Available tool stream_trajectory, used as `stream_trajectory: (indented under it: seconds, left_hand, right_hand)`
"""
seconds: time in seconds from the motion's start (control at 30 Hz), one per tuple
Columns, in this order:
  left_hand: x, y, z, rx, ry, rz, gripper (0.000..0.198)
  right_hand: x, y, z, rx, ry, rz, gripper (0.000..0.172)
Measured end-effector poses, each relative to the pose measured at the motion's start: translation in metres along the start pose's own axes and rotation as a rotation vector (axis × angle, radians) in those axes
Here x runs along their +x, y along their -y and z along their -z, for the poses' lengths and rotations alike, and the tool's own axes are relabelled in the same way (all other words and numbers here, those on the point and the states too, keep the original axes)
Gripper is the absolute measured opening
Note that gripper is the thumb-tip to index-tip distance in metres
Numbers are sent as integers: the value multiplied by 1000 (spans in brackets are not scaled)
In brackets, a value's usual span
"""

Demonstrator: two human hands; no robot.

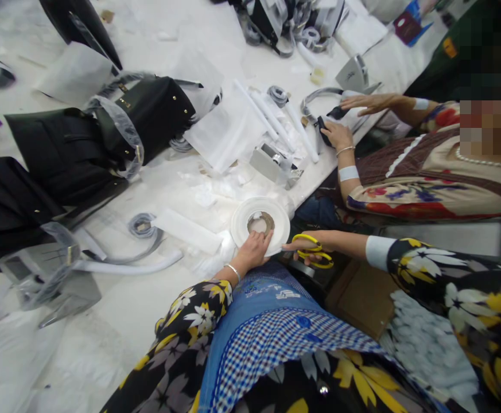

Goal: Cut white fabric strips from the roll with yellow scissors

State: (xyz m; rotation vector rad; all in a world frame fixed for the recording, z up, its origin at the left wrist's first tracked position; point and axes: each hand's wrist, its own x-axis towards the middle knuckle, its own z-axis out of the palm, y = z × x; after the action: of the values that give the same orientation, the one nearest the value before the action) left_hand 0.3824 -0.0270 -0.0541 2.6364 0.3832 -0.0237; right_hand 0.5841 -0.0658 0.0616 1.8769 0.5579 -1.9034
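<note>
A wide roll of white tape (pixel 239 222) with a brown cardboard core lies at the table's near edge. My left hand (pixel 252 252) grips the near side of this roll, its fingertips reaching over to the core. To the right of it, just off the table edge, my right hand (pixel 299 245) holds scissors (pixel 325 261) with yellow handles. The handle loops point away from the roll; the blades are mostly hidden by the hand. A flat white strip (pixel 190 230) lies left of the roll.
Black handbags (pixel 155 120) with plastic-wrapped handles fill the left side. A grey dispenser-like block (pixel 271 163) stands beyond the roll, near white tubes (pixel 271 115). At the right, a co-worker's hands (pixel 338 135) handle a black strap. A cardboard box (pixel 357 298) sits below the table.
</note>
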Motion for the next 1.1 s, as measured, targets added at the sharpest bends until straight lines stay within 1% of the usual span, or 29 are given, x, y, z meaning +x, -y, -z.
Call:
stream_trajectory:
  seconds: [0.1,0.37,0.47,0.53,0.67,0.73,0.77,0.8,0.87,1.0,1.07,1.1]
  left_hand:
    - [2,1,-1,-16,15,3,83]
    - [3,1,2,-25,34,-2,83]
    - [3,1,3,-21,24,-1,84]
    - [3,1,3,-21,10,-10,84]
    - [1,2,1,-19,-11,-32,81]
    - [1,3,0,-16,-27,-54,81]
    - [1,4,0,-14,-34,-65,81]
    - [1,5,0,-11,-38,-72,81]
    - [2,7,0,-5,-36,-69,82]
    - [5,10,-1,2,-17,-38,86]
    - [5,9,-2,-2,-15,-35,87]
    - [5,9,-2,-7,-20,-33,88]
  right_hand:
    - [3,4,0,40,3,-67,68]
    - [9,13,2,7,61,-112,63]
    - [5,12,-4,-33,4,-75,61]
    - [4,3,-15,-56,-84,-32,60]
    - [10,-28,-53,-8,-280,131,58]
    - [12,-39,-69,74,-338,166,57]
    - [12,-41,-73,116,-346,156,57]
    - [11,-40,-73,148,-342,136,58]
    - [7,-30,-63,163,-285,90,62]
    - [-3,-1,-24,65,-68,-24,67]
    - [-2,9,-11,14,21,-65,67]
    - [-1,12,-7,-14,56,-57,67]
